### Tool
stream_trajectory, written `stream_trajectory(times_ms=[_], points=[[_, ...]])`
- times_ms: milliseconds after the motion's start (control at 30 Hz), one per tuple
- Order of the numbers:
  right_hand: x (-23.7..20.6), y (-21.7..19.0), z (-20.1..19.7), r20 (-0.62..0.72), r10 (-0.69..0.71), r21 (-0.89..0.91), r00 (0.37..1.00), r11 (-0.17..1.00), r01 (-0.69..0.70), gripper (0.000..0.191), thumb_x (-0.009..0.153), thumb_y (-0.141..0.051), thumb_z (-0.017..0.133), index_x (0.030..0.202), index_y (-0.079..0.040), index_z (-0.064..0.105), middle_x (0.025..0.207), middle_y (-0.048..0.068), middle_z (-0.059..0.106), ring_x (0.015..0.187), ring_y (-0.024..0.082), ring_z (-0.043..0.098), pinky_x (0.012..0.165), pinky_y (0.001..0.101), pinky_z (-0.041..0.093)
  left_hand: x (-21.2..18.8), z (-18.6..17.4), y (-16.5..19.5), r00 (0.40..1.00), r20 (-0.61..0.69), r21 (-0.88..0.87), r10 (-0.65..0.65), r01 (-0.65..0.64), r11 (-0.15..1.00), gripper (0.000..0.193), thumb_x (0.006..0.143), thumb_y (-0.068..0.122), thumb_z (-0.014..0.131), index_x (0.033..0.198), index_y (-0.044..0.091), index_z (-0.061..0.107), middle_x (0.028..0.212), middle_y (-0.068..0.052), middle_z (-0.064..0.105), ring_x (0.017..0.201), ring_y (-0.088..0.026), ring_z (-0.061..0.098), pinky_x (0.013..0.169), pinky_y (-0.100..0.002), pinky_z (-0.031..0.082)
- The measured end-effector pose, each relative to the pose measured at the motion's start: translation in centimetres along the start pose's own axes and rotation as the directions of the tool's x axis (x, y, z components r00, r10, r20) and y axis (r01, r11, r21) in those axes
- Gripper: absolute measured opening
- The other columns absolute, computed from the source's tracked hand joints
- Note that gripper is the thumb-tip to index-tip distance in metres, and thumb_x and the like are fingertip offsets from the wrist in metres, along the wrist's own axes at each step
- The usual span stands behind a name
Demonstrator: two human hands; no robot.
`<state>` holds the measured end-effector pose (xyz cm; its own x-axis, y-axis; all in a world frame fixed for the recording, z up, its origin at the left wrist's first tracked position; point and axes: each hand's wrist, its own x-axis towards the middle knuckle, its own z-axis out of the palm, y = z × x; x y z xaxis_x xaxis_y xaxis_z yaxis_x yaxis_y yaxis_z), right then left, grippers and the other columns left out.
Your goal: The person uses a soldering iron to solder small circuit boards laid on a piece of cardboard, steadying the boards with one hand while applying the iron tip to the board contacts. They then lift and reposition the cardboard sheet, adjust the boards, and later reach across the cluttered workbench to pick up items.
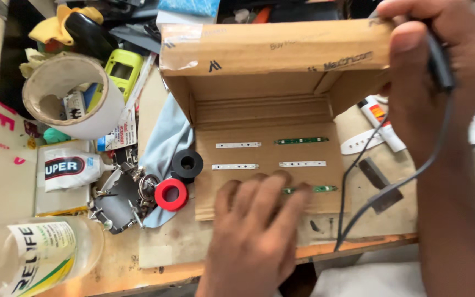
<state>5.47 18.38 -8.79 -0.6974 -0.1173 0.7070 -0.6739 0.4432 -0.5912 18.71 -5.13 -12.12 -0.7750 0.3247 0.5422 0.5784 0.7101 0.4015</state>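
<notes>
Right hand (441,60) grip clenched on black tool (440,63), cable hung toward 6 o'clock. Left hand (257,220) released, fingers laid flat on cardboard box (270,55) flap; green strip (317,188) touched at 1 o'clock of fingertips.

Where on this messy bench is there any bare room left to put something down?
Bare wood shows along the front table edge, below the red ring, and right of the cardboard box, between the black cable and the right hand. The left side, around the tape roll and bottle, is crowded. The left hand covers the flap's front.
</notes>
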Motion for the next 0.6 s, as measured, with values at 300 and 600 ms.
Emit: stream_trajectory(times_ms=[300,600], points=[[-2.1,-6.2,-1.5,-0.031,-0.087,-0.134,0.996,0.988,0.082,0.034,0.117,-0.036,0.064,0.121,-0.003,0.064,0.104,0.007,0.071,0.083,0.011,0.063,0.076,0.0208,0.050,-4.8,-6.2,1.7,0.926,-0.360,0.069,-0.115,0.150,0.986,0.039,0.084,0.011,0.071,0.123,0.014,0.070,0.126,-0.007,0.063,0.116,-0.027,0.062,0.102,-0.047,0.046],[-10.0,-12.8,-2.8,0.011,0.085,-0.170,0.996,0.982,-0.082,0.034,0.089,-0.008,0.077,0.120,-0.004,0.064,0.111,0.013,0.077,0.071,0.009,0.068,0.064,0.0196,0.054,-7.8,-10.0,2.2,0.885,-0.447,0.099,-0.129,0.193,0.976,0.044,0.082,0.022,0.073,0.124,0.007,0.068,0.131,-0.015,0.061,0.119,-0.034,0.061,0.102,-0.049,0.045]])
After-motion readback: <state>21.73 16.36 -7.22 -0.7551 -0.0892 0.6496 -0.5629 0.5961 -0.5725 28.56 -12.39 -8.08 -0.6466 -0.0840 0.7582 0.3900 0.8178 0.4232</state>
